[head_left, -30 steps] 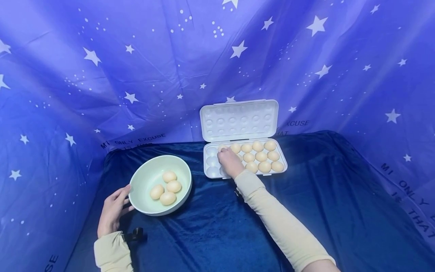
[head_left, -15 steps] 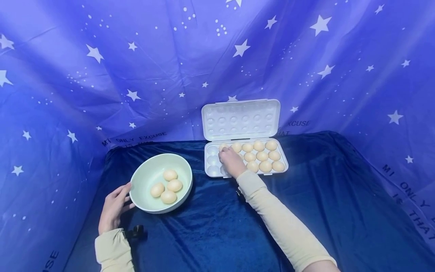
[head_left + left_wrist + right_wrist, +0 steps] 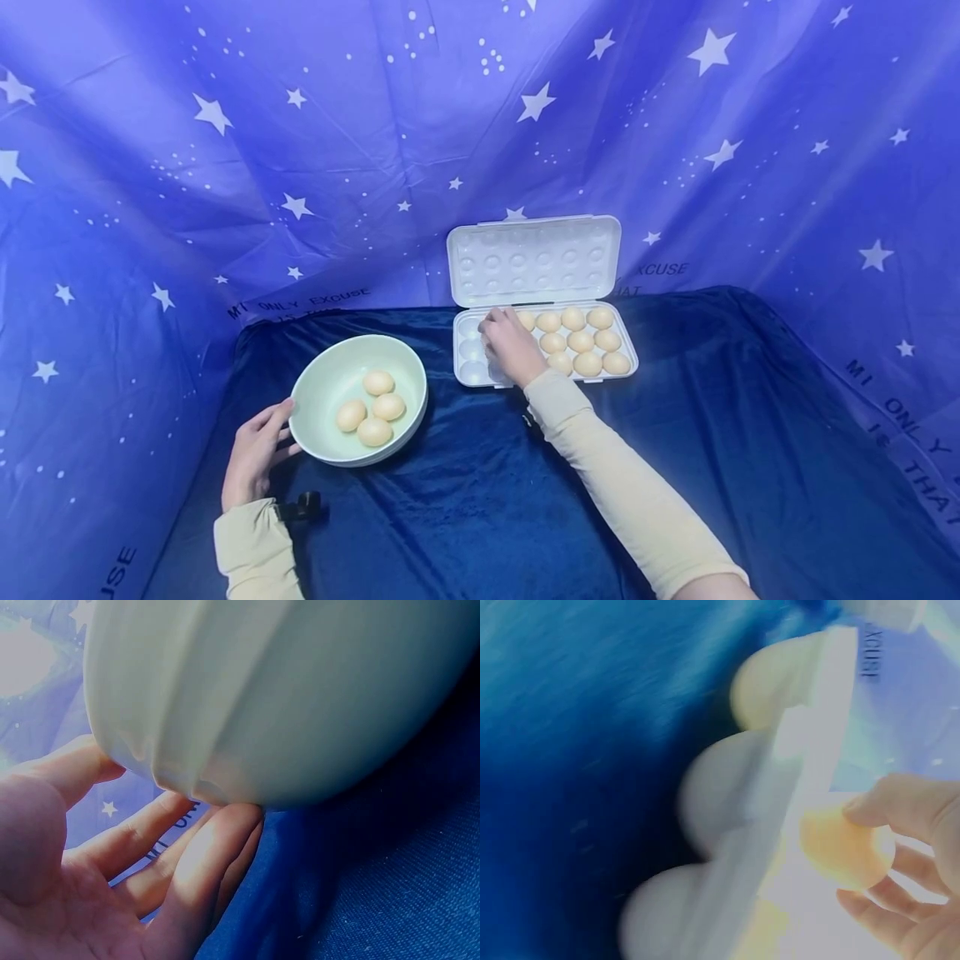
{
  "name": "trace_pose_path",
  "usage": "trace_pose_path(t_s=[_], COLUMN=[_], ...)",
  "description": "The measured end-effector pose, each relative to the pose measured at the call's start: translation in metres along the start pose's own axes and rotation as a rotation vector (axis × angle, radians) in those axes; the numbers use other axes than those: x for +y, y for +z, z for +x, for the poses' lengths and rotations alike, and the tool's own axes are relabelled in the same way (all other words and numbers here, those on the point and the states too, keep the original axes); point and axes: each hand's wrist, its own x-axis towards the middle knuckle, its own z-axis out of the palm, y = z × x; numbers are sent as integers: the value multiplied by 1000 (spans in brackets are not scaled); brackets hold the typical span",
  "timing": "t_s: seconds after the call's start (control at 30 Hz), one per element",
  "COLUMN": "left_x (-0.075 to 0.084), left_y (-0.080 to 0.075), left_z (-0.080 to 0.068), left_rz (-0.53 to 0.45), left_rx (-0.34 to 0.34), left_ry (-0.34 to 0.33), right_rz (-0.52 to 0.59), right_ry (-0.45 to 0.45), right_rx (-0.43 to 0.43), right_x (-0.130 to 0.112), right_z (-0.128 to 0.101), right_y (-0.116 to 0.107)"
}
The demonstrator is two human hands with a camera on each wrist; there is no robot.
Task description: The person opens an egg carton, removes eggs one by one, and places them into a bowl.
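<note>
My left hand (image 3: 255,454) holds a pale green bowl (image 3: 318,392) at its left side, thumb at the rim. In the left wrist view its fingertips (image 3: 236,825) press the bowl's ribbed outer wall. Several light brown eggs (image 3: 378,382) lie inside the bowl. At the left part of a white egg box (image 3: 534,260) with its lid raised, my right hand (image 3: 513,346) pinches an egg (image 3: 847,844) between thumb and fingers, as the right wrist view shows. Rows of eggs (image 3: 581,342) fill the box's right side; white hollows (image 3: 472,350) show along its left end.
Dark blue velvety cloth (image 3: 465,500) covers the table. Blue star-printed curtains (image 3: 360,150) rise behind and at both sides, and the box's lid stands close before the rear one.
My right hand has risen slightly over the box, and the egg seen beyond its fingers is now covered by the hand. The left hand stays at the bowl; the head view shifts slightly.
</note>
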Motion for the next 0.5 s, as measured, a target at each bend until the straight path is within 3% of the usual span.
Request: trace_pose_path(t_s=[0.2, 0.5], left_x=[4, 1], left_y=[2, 1], left_z=[0, -3], left_rz=[7, -20], left_rx=[-2, -2], left_ry=[0, 5], right_rz=[118, 209], right_ry=[-50, -131], right_rx=[31, -27], right_x=[-25, -69], right_z=[10, 21], right_y=[-22, -32])
